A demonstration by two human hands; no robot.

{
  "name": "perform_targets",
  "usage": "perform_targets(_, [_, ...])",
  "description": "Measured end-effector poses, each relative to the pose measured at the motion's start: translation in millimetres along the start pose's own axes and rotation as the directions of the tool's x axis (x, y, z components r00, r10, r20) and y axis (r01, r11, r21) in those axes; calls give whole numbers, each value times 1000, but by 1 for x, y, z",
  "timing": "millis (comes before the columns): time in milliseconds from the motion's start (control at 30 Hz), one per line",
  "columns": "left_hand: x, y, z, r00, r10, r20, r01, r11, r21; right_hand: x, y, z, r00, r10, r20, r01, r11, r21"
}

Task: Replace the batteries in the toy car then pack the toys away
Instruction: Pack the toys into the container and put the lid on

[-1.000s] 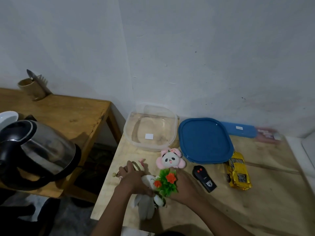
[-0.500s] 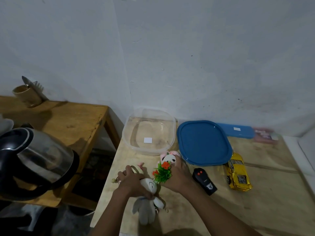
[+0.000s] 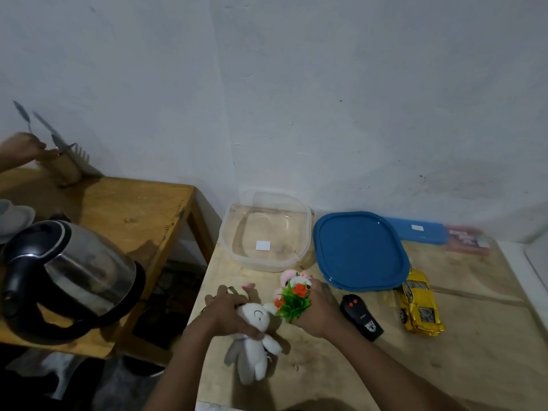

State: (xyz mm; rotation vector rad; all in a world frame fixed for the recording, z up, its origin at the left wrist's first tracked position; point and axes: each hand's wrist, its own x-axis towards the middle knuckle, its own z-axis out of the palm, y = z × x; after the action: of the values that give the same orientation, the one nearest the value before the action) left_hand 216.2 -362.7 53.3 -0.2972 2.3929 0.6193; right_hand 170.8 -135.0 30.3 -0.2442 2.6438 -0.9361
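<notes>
I see two bare forearms, no sleeves showing on either. My left hand (image 3: pixel 228 314) and right hand (image 3: pixel 318 310) wear no gloves, rings, or watch.

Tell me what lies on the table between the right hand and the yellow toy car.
In the head view, the black remote control lies between the right hand and the yellow toy car, flat on the table.

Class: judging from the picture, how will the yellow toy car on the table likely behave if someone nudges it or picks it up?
The toy car sits on wheels, so a nudge would probably roll it. Its glossy shell looks hard, likely rigid and a bit slippery.
</notes>
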Motion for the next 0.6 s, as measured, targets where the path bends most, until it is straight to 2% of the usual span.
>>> perform_targets(67, [-6,-7,-14,999,13,49,-6,990,-140,-7,-2,-6,999,-19,33,19,1000,-10])
perform_targets(133, [-17,-12,-34,993,99,69,-66,925,-374,-19,-14,-22,995,-86,50,85,996,8])
perform_targets(233, [-48,-4,-75,973,233,7,-181,778,-602,-28,-38,-56,965,-194,176,152,961,230])
perform_targets(333, [-50,10,-110,963,233,-137,-259,651,-713,-12,-51,-82,964,-191,185,131,947,294])
perform_targets(433, [-21,34,-129,955,165,-246,-291,678,-675,14,-59,-100,989,-142,-36,144,905,400])
perform_targets(500, [12,49,-134,953,116,-282,-267,764,-588,32,-62,-106,988,-105,-111,144,881,452])
perform_targets(600, [60,64,-134,946,50,-321,-131,963,-235,57,-66,-109,979,-168,-115,202,878,434])
